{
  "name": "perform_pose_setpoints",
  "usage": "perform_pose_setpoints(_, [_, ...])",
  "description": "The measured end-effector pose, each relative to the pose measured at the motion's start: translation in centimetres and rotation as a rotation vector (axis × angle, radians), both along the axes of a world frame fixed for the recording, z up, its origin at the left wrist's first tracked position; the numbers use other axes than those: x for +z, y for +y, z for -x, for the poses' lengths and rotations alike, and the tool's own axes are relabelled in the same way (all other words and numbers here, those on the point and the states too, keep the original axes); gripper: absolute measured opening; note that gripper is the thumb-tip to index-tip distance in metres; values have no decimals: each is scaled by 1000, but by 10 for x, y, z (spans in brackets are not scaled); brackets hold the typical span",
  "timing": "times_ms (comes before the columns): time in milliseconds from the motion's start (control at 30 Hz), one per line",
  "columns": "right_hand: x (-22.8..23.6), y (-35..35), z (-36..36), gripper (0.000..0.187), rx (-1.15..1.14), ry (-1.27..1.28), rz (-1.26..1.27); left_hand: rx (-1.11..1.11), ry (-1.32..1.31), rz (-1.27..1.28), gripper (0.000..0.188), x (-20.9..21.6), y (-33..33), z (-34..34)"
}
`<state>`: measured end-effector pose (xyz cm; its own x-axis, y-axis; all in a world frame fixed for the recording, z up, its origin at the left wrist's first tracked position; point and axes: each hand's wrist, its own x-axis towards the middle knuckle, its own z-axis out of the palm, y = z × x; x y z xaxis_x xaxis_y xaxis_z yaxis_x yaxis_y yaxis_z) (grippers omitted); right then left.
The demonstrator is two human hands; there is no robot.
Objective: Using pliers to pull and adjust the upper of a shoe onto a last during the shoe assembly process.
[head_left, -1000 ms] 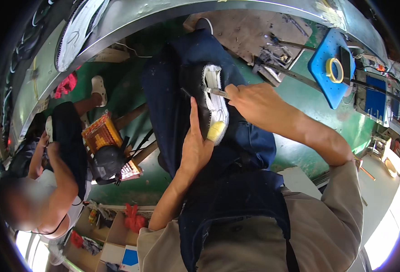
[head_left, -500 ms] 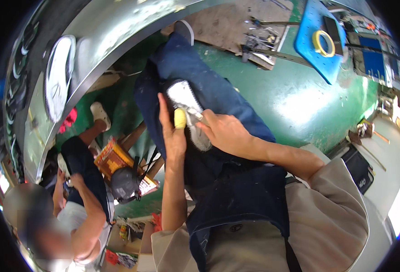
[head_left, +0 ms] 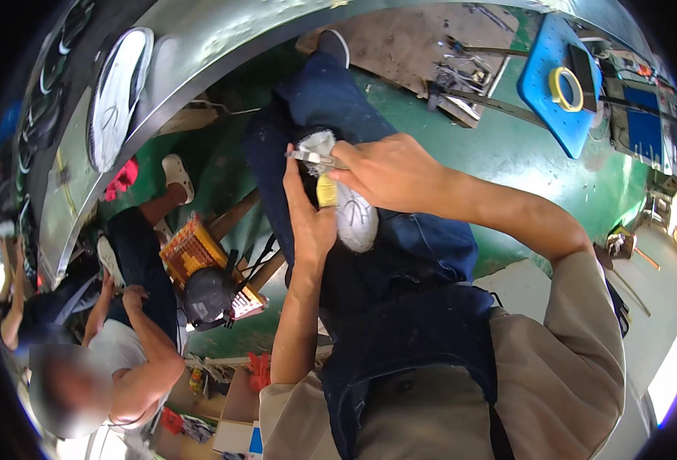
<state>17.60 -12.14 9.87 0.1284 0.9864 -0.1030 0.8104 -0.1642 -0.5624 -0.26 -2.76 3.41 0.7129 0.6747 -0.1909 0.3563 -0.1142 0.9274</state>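
Note:
A shoe (head_left: 356,220) with a whitish, sole-shaped underside and a dark edge lies bottom up across my thighs, dark marks drawn on its near part. My left hand (head_left: 312,218) grips it along the left side. That thumb, wrapped in yellow tape (head_left: 327,191), presses on the underside. In my closed right hand (head_left: 396,172) is a small metal hand tool (head_left: 315,158); its silvery end lies across the far part of the shoe, near my left fingertips. The tool's exact kind is unclear, since my fingers cover its handle.
A metal bench (head_left: 200,46) curves along the upper left, bearing another white-bottomed shoe (head_left: 118,103). Left of me sits a co-worker (head_left: 135,349) handling a pale shoe. A black cap (head_left: 208,294) rests by an orange woven seat (head_left: 193,249). Yellow tape (head_left: 566,89) lies on a blue stool (head_left: 553,84).
My right hand has moved the metal tool from the middle of the shoe's underside to its far end. More of the marked near part now shows. The whole view has shifted slightly.

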Motion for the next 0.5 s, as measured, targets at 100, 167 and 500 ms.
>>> perform_pose_setpoints(100, [-12,-7,-1,33,-21,16,29,-43,20,-44,82,10,3,-7])
perform_pose_setpoints(167, [-11,-12,-2,34,-94,159,31,-39,47,-66,80,12,4,-6])
perform_pose_setpoints(500, [20,-50,-5,42,132,330,428,106,-103,280,67,28,1,-15])
